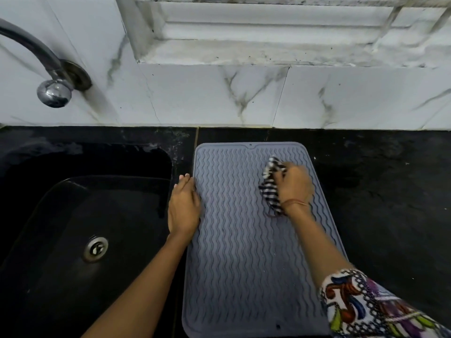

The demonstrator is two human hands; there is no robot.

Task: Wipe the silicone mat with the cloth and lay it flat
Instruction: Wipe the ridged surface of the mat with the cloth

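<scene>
Nearest us, a sleeve of white cloth with a bright multicoloured print (371,306) covers our right forearm. The grey rectangular silicone mat with wavy ridges (244,240) lies flat on the black stone counter (380,191), just right of the black sink basin (73,215) with its round metal drain (95,248). We can read no brand, label or writing on any of it.

Our left hand (183,208) rests open, fingers together, along the mat's left edge. Farther up, our right hand (294,185) is clenched around a bunched black-and-white striped cloth (271,189), pressed onto the mat's upper right part; a thin thread band circles that wrist.

Beyond stand the white marble-patterned wall tiles (219,93), a curved chrome tap (48,76) at left and a grimy window ledge (268,54).
</scene>
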